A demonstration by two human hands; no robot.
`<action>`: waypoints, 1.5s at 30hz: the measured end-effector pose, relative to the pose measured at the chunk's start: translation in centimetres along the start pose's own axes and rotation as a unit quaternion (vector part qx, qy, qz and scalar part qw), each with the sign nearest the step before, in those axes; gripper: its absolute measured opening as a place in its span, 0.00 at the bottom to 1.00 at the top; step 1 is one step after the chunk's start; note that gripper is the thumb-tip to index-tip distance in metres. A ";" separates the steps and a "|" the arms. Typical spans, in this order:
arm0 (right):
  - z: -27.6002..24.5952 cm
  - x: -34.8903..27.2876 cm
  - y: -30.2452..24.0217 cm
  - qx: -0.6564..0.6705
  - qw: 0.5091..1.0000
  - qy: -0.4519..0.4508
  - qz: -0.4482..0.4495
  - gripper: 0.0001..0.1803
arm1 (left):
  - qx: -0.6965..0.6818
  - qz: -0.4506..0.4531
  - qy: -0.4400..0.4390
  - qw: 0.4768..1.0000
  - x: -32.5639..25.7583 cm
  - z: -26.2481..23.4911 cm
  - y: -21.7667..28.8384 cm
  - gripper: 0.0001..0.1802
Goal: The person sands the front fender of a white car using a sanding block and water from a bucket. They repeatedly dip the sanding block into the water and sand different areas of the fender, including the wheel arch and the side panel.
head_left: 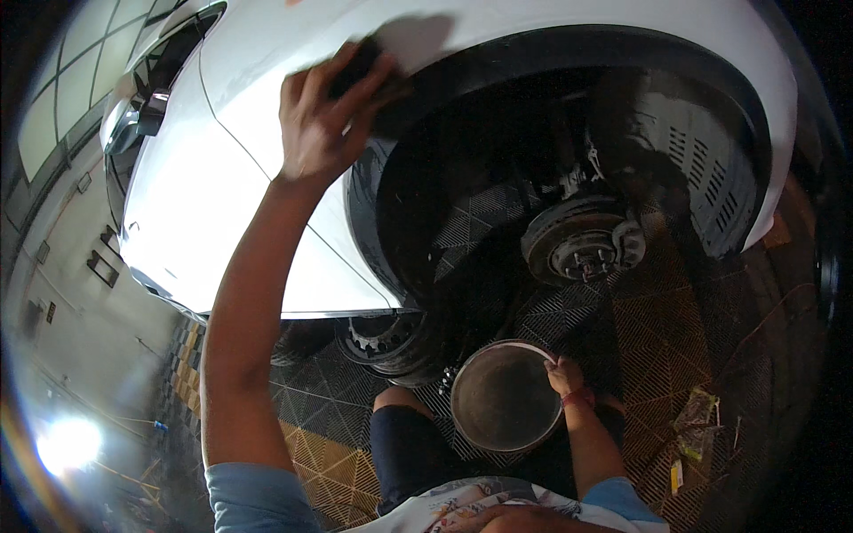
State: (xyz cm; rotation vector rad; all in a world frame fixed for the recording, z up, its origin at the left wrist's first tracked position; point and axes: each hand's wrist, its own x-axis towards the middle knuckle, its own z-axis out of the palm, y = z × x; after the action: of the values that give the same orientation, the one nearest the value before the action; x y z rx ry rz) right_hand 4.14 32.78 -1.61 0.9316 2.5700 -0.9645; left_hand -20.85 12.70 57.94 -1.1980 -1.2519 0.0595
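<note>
My left hand (324, 115) is raised and pressed against the white car body (222, 195), fingers closed on a dark pad or sponge (369, 75) at the edge of the wheel arch. My right hand (563, 375) is low, gripping the rim of a round metal bowl (504, 397) held above my knee. Inside the open wheel arch sits the bare brake disc and hub (582, 242) with its studs showing; no wheel is fitted.
A removed wheel (386, 342) lies on the floor below the car's sill. The floor is black and orange grid tiles (329, 462). Scraps and a small packet (695, 422) lie at the right. A bright light (67, 444) glares at lower left.
</note>
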 end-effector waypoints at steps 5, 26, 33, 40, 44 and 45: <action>2.0 1.7 1.5 0.002 1.000 0.007 -0.020 0.37 | 0.000 0.025 0.022 0.999 2.0 0.8 0.9 0.29; -1.1 -1.2 -0.7 0.014 1.000 0.009 -0.003 0.37 | 0.064 0.023 -0.041 0.997 -2.1 -2.9 -6.6 0.31; -1.2 -0.2 0.2 0.020 0.999 0.038 -0.010 0.35 | 0.058 0.053 0.021 0.997 9.2 -0.2 -1.4 0.21; -0.4 -1.4 -0.9 0.009 0.999 0.033 -0.015 0.36 | 0.071 0.029 -0.046 0.996 1.1 -2.7 -6.1 0.30; -0.9 -1.3 -0.9 0.029 0.999 0.025 0.011 0.36 | -0.012 0.019 0.044 0.999 9.1 1.0 -3.1 0.27; -1.1 -1.4 -0.7 0.033 0.999 0.032 0.016 0.36 | -0.052 -0.025 0.023 0.998 11.5 0.2 -0.8 0.23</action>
State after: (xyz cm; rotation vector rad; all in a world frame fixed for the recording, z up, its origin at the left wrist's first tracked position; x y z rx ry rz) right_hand 4.74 32.46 0.15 1.0337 2.5805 -1.0325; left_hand -16.88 19.58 66.34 -1.2505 -1.2567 -0.0706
